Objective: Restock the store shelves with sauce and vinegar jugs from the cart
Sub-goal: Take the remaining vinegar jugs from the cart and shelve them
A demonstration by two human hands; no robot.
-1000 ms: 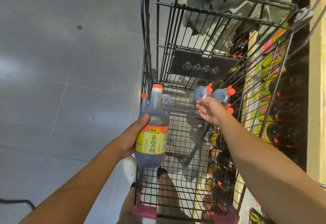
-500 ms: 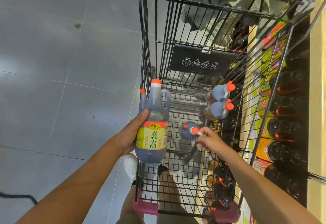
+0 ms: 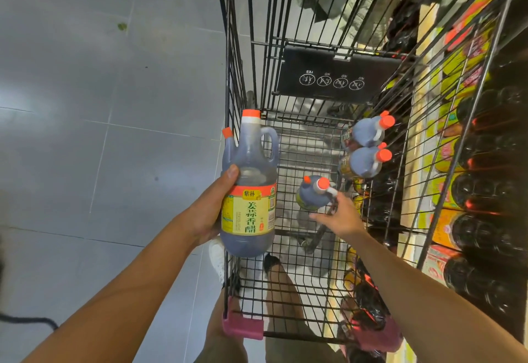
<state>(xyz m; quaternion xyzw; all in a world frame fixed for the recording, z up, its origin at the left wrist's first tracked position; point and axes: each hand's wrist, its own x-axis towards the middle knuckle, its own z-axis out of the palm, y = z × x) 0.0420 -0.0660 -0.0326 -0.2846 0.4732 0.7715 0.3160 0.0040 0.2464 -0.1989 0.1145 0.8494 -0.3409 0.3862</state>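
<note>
My left hand (image 3: 210, 215) grips a large dark vinegar jug (image 3: 248, 179) with an orange cap and yellow label, upright at the left wall of the black wire cart (image 3: 229, 77). Inside the cart, my right hand (image 3: 344, 219) holds a second dark jug (image 3: 310, 197) by its white handle, fingers curled at the handle and thumb stretched out. Two more orange-capped jugs (image 3: 365, 134) (image 3: 361, 162) lie against the cart's right wall. Store shelves (image 3: 485, 191) packed with dark bottles run along the right, behind the cart's wires.
A black folding flap (image 3: 334, 77) with printed icons hangs at the cart's far end. Pink bumpers (image 3: 243, 327) cap the near corners. Grey tiled floor (image 3: 100, 105) lies to the left. My legs and white shoe (image 3: 217, 259) show beneath the cart.
My right hand took one jug from the group at the cart's right wall and drew it toward the middle of the cart. The left hand kept its jug nearly still.
</note>
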